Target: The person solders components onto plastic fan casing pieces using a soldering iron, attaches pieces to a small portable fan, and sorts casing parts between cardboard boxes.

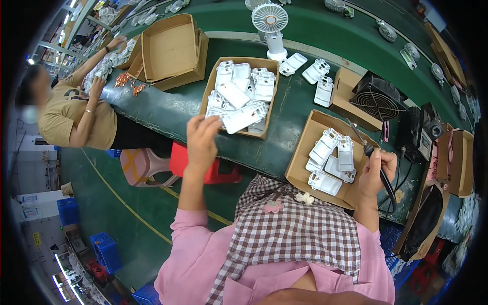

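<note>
Housings (pixel 234 95), white: many piled in left carton (pixel 272 97), fewer in right carton (pixel 316 125); finished share cannot be told. Soldering iron (pixel 368 150) gripped by right hand (pixel 376 173); left hand (pixel 202 142), fingers parted.

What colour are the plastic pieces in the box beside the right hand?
The plastic pieces are white; the head view shows them best.
</note>
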Action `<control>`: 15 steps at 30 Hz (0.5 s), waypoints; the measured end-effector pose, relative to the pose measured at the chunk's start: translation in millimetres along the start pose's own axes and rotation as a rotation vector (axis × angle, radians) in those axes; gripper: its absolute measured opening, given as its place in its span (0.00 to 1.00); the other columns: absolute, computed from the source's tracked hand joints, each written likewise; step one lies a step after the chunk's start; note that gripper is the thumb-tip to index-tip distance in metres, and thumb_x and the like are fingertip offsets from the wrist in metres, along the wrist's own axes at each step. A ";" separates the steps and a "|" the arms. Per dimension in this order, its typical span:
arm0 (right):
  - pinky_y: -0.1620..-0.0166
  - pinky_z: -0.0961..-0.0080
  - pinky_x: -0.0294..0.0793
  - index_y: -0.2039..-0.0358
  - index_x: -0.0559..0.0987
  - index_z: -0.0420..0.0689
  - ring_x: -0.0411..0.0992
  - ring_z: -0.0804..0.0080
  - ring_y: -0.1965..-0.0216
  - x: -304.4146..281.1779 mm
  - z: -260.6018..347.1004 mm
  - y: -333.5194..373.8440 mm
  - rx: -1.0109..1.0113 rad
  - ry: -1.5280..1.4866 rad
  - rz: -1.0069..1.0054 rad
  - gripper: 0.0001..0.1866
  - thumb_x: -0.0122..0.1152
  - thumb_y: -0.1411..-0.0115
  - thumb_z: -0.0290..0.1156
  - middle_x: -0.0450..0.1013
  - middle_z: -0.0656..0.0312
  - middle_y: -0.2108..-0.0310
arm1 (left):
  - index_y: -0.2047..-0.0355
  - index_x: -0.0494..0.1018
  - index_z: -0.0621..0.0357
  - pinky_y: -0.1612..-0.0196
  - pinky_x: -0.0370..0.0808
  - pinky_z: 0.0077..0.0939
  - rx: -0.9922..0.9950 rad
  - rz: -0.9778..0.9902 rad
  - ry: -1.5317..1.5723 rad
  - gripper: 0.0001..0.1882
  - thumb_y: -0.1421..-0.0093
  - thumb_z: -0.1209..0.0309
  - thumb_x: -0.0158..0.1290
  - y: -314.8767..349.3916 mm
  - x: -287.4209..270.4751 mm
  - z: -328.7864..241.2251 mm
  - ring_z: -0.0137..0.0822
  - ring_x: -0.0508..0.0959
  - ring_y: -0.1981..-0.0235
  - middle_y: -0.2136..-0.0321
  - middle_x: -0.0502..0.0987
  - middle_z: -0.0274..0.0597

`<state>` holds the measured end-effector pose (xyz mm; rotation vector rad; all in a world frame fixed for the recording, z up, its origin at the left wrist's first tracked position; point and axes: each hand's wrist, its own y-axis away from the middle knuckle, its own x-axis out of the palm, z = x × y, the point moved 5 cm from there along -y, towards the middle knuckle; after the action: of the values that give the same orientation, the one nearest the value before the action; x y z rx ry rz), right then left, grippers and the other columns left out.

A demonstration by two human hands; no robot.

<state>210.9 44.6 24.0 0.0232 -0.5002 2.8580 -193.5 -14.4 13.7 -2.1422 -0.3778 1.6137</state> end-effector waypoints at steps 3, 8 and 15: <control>0.82 0.87 0.50 0.75 0.65 0.43 0.54 0.86 0.87 1.6 0.3 -0.1 -0.016 0.006 -0.001 0.08 0.54 0.40 0.23 0.60 0.68 0.84 | 0.66 0.75 0.56 0.52 0.67 0.35 -0.083 -0.059 0.016 0.14 0.51 0.86 0.49 -6.3 -9.6 36.4 0.46 0.68 0.54 0.59 0.75 0.38; 0.83 0.87 0.47 0.75 0.65 0.44 0.52 0.86 0.87 1.2 -2.3 1.2 0.005 -0.008 -0.022 0.09 0.53 0.40 0.23 0.58 0.69 0.84 | 0.66 0.75 0.59 0.55 0.69 0.31 -0.294 -0.128 0.215 0.10 0.44 0.85 0.47 -8.2 -3.0 80.9 0.43 0.72 0.59 0.59 0.75 0.42; 0.83 0.87 0.47 0.75 0.65 0.44 0.51 0.86 0.87 -3.5 -7.4 0.7 0.001 0.000 -0.014 0.09 0.54 0.40 0.25 0.58 0.69 0.83 | 0.53 0.65 0.62 0.61 0.70 0.19 -0.828 -0.440 0.708 0.12 0.38 0.77 0.44 22.8 37.7 88.1 0.28 0.70 0.60 0.60 0.70 0.39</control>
<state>214.3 45.7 16.5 0.0269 -0.4969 2.8442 -268.0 -1.6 -49.5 -2.7307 -1.3125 0.3930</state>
